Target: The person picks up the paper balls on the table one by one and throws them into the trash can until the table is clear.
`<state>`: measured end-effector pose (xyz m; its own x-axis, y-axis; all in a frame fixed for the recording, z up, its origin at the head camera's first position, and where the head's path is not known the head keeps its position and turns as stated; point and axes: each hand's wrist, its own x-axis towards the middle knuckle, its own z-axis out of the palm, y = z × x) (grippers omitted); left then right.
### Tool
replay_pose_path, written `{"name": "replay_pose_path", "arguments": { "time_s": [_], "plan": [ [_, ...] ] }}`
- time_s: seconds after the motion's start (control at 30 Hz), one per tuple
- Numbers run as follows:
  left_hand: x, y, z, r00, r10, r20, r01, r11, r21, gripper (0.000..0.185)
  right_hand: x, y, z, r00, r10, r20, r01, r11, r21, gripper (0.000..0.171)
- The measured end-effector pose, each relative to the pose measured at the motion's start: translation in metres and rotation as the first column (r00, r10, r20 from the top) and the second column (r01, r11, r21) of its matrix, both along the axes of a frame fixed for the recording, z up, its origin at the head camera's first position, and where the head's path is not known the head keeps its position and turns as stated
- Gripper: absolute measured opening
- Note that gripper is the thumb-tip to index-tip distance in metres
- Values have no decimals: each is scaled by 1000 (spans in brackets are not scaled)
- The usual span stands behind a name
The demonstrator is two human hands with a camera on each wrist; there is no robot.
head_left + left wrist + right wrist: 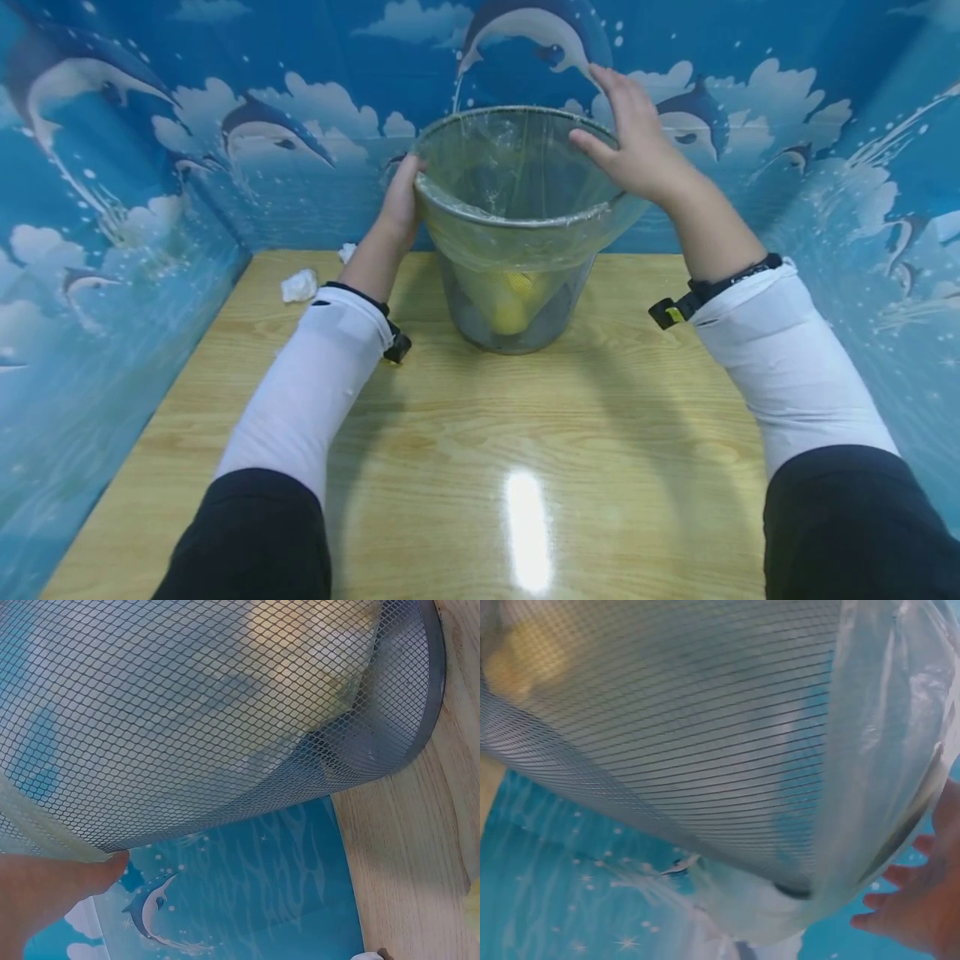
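No legible writing. Left hand (401,208) grips the mesh bin (517,317) rim; right hand (637,142), fingers spread, rests on the bag liner (510,167).

A light wooden table (465,467) fills the floor of a booth walled with blue dolphin-and-cloud panels (112,175). Two crumpled white paper scraps lie at the table's far left: the larger (299,286) nearer the left wall, the smaller (347,252) against the back wall.

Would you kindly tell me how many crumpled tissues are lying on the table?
2: a larger tissue left of the left forearm, and a smaller one farther back by the wall. The bin may hide others.
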<state>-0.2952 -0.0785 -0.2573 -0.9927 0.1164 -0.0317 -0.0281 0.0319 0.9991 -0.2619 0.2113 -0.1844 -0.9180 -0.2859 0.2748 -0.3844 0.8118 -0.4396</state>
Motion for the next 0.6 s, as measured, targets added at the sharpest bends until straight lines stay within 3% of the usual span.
{"name": "replay_pose_path", "arguments": {
  "time_s": [0.1, 0.2, 0.27, 0.4, 0.6],
  "plan": [
    [1, -1, 1, 1000, -2, 7, 2, 1000, 1, 30, -1, 10, -7, 997, -65, 47, 72, 984, -166, 72],
    [1, -1, 1, 1000, -8, 15, 8, 1000, 0, 40, -1, 18, -14, 992, -96, 85, 118, 948, -296, 74],
    [1, -1, 1, 1000, -10, 20, 10, 1000, 1, 37, 0, 21, -17, 988, -101, 115, 137, 923, -359, 75],
    [0, -1, 0, 1000, -11, 14, 11, 1000, 7, 19, 0, 25, -21, 979, -97, 179, 167, 887, -430, 75],
    [0, -1, 0, 1000, -1, 13, 1, 1000, 1, 26, -2, 25, -28, 973, -73, 221, 177, 847, -501, 72]
  ]
}}
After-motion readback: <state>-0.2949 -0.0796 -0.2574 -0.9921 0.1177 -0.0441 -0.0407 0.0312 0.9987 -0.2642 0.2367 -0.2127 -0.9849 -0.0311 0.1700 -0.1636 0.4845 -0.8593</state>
